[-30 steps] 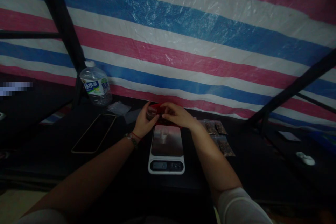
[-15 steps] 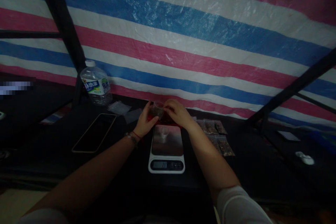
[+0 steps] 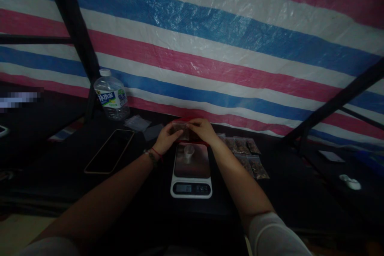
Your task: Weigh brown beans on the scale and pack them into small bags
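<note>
A small clear zip bag [image 3: 181, 132] with dark brown bits inside is held up behind the scale. My left hand [image 3: 168, 139] pinches its left side, thumb across the front. At the bag's top right corner, my right hand [image 3: 204, 130] has its fingers closed on the edge. Behind and beneath both hands lies a red container [image 3: 192, 120], mostly covered by them. Just in front stands a white kitchen scale [image 3: 192, 190] with a small clear cup [image 3: 189, 153] on its metal plate. The digits on its display are too dim to read.
Several filled zip bags [image 3: 241, 145] lie in rows right of the scale. Flat clear bags [image 3: 137, 123], a phone [image 3: 109, 152] and a large plastic bottle [image 3: 111, 98] are on the left. A striped tarp [image 3: 210, 64] hangs behind the black table, between dark frame bars.
The zip bag has gone from bunched and tilted to flat, its face toward me. My right hand has moved slightly down along its top edge. More of the red container shows behind.
</note>
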The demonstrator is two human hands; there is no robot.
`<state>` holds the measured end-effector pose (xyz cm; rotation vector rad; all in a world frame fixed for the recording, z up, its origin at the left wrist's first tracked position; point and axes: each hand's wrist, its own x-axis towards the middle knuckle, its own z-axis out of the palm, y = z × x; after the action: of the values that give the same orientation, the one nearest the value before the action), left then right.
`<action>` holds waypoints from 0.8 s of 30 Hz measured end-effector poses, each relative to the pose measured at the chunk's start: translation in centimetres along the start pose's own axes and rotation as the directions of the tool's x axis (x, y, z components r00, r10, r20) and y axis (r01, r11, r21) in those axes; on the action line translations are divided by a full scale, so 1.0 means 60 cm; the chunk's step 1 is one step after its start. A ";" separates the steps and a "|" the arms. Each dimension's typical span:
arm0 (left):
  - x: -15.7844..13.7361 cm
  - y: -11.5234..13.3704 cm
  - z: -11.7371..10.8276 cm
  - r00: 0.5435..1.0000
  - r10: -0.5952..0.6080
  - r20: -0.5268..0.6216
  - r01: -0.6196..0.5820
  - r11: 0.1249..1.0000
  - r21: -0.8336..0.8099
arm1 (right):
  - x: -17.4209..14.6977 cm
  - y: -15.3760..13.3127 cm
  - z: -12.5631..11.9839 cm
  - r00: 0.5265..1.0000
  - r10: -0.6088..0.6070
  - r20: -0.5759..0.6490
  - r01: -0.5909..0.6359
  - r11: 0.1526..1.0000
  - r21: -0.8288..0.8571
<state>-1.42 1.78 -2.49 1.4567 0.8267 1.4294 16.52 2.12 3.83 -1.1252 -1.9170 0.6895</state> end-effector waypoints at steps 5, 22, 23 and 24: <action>0.002 0.007 -0.010 0.994 -0.046 -0.095 0.046 0.999 -0.003 | 0.001 0.007 0.004 0.995 0.037 -0.091 -0.030 0.996 0.084; 0.011 -0.008 -0.030 0.973 -0.083 -0.216 0.086 0.996 0.004 | -0.003 0.022 0.009 0.992 -0.041 -0.118 0.040 0.999 -0.013; 0.010 -0.007 -0.030 0.976 -0.082 -0.204 0.086 0.996 0.011 | -0.003 0.024 0.010 0.991 -0.047 -0.123 0.046 0.999 -0.016; 0.009 -0.005 -0.029 0.979 -0.075 -0.191 0.081 0.996 0.025 | -0.003 0.027 0.011 0.991 -0.051 -0.126 0.050 0.999 -0.011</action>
<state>-3.04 2.63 -2.70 1.3107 1.0192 1.5174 16.75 2.66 2.19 -1.0954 -1.8359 0.5708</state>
